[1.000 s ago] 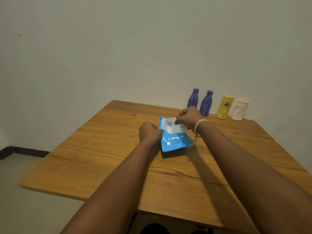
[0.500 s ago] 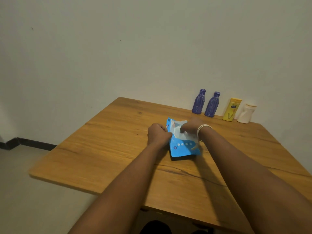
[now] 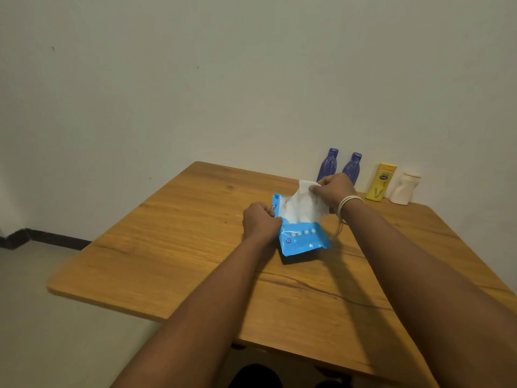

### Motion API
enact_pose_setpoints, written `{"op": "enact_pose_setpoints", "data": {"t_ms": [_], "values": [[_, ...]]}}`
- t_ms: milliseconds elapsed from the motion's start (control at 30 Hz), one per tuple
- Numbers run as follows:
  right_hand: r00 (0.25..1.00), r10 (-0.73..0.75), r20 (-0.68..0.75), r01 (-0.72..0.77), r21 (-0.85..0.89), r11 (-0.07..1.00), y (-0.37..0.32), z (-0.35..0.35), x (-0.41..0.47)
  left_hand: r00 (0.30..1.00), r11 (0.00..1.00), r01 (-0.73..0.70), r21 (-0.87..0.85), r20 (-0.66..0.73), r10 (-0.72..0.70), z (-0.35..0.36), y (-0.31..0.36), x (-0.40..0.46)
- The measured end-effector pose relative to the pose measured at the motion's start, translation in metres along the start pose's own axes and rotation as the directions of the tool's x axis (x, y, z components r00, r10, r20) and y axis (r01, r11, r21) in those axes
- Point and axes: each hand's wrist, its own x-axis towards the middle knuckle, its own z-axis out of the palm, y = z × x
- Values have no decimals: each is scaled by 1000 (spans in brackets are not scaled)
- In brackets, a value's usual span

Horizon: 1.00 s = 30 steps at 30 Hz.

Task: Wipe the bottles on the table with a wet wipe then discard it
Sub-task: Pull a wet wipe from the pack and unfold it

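A blue wet-wipe pack (image 3: 303, 240) lies on the wooden table (image 3: 173, 247). My left hand (image 3: 260, 221) grips the pack's left edge. My right hand (image 3: 333, 190) pinches a white wet wipe (image 3: 303, 204) that sticks up out of the pack's opening. Against the wall at the back right stand two purple bottles (image 3: 328, 165) (image 3: 353, 167), a yellow lotion bottle (image 3: 381, 182) and a white bottle (image 3: 404, 189). The right hand partly hides the lower parts of the purple bottles.
The table's left edge (image 3: 112, 233) runs diagonally, with pale floor (image 3: 42, 317) beyond it. A plain wall stands right behind the bottles. A dark skirting (image 3: 42, 238) lines the wall at floor level on the left.
My right hand has risen from the pack's opening, drawing the white wipe up and out. My left hand has kept its hold on the pack.
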Motion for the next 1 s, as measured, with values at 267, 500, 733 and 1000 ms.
{"op": "enact_pose_setpoints", "data": {"t_ms": [267,500,733,1000], "values": [[990,-129,58,137,-161,977,12,13,-6,999,1000,21,13,26,-21,1,-7,2],[976,-10,219,54,-193,980,15,23,-6,999,999,36,-25,32,-35,0,-8,6],[963,27,267,28,-201,979,4,25,-6,998,998,43,-49,58,-40,0,-9,7],[966,28,257,-1,-105,995,-8,28,-14,994,995,69,-78,88,-62,0,-8,6]]}}
